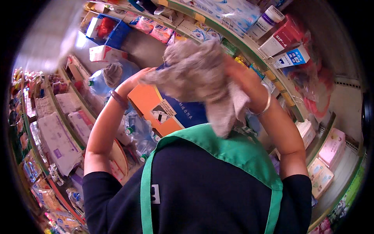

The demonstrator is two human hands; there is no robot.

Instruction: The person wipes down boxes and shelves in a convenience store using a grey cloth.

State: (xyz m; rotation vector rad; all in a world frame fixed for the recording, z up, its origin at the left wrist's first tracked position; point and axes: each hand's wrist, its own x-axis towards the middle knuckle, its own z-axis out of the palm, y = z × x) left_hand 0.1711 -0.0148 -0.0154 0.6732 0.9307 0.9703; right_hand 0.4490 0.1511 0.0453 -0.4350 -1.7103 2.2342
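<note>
A crumpled grey-brown cloth [198,73], blurred by motion, hangs over an orange and blue cardboard box [171,112] in front of my chest. My right hand [241,77] grips the cloth at its right side, and one end droops toward my green apron [222,143]. At the box's upper left edge is my left hand [143,76], holding the box; its fingertips are partly hidden behind the cloth. The cloth also covers much of the box's upper and right parts.
Shelves of packaged goods [60,143] curve along the left. Another shelf edge [263,68] bears boxes and a white bottle [267,22] on the right. Large clear plastic bottles [140,131] stand beneath the box. A blue crate [117,32] lies farther off, beside a white-and-red carton [105,53].
</note>
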